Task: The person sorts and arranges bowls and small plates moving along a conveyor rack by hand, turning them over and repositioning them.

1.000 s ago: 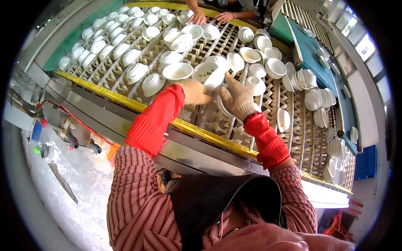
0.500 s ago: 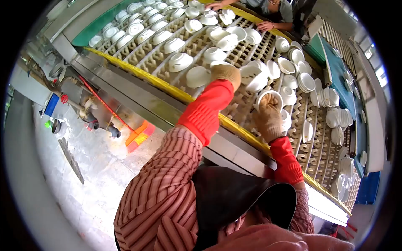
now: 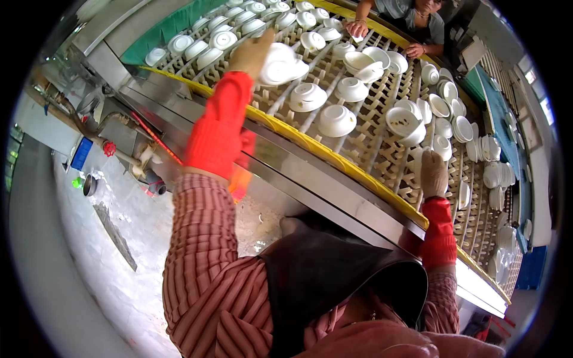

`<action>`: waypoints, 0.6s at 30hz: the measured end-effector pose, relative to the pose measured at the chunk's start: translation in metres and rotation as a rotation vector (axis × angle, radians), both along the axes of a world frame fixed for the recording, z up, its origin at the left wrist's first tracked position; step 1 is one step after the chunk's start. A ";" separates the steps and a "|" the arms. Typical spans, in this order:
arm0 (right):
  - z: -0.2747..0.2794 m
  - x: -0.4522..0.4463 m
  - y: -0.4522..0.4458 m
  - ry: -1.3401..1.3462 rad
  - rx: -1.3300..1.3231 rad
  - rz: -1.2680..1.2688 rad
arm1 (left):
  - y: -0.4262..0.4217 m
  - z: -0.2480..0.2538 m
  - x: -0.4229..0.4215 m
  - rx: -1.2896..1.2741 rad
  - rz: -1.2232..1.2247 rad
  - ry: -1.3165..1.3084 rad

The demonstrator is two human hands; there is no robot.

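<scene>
Several white bowls lie on the pegged conveyor belt (image 3: pixel 382 158), many upside down. My left hand (image 3: pixel 250 56), in a tan glove with a red cuff, reaches far across to the left. Its fingers close at the side of a white bowl (image 3: pixel 280 64), which is blurred by motion. On the right, my gloved right hand (image 3: pixel 434 176) is closed low over the belt, with a white bowl (image 3: pixel 416 160) tilted at its fingers and partly hidden. Just beyond it sits another white bowl (image 3: pixel 441 147). An upright bowl (image 3: pixel 406 122) with dark specks lies nearby.
A yellow rail (image 3: pixel 334 161) edges the belt on my side. Across it a person's hands (image 3: pixel 357 28) rest at the far edge. Stacked bowls (image 3: pixel 498 174) stand at the right, by a blue-green side belt (image 3: pixel 500 113). Pipes with a red valve (image 3: pixel 108 148) are at the left.
My left hand has moved left and away from me, to the bowls farther along. My right hand has turned, and the bowl at its fingers now shows edge-on. The view has shifted.
</scene>
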State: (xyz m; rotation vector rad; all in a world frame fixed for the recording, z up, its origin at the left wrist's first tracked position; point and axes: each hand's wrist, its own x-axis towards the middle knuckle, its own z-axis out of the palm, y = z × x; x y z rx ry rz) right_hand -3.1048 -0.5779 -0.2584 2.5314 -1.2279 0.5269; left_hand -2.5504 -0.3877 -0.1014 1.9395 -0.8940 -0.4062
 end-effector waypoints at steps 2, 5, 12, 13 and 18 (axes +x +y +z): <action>0.031 0.011 0.005 0.023 0.040 0.071 | 0.011 -0.025 0.053 0.235 0.066 -0.470; 0.090 0.048 0.015 -0.055 0.258 0.238 | 0.042 -0.040 0.062 0.776 0.070 -0.812; 0.171 0.276 -0.050 -0.250 -0.024 0.791 | 0.022 -0.037 0.048 0.860 0.069 -0.771; 0.167 0.311 -0.072 -0.359 -0.073 0.772 | 0.022 -0.035 0.046 0.872 0.054 -0.756; 0.116 0.403 -0.105 -0.295 -0.118 0.578 | 0.027 -0.031 0.031 0.841 0.008 -0.874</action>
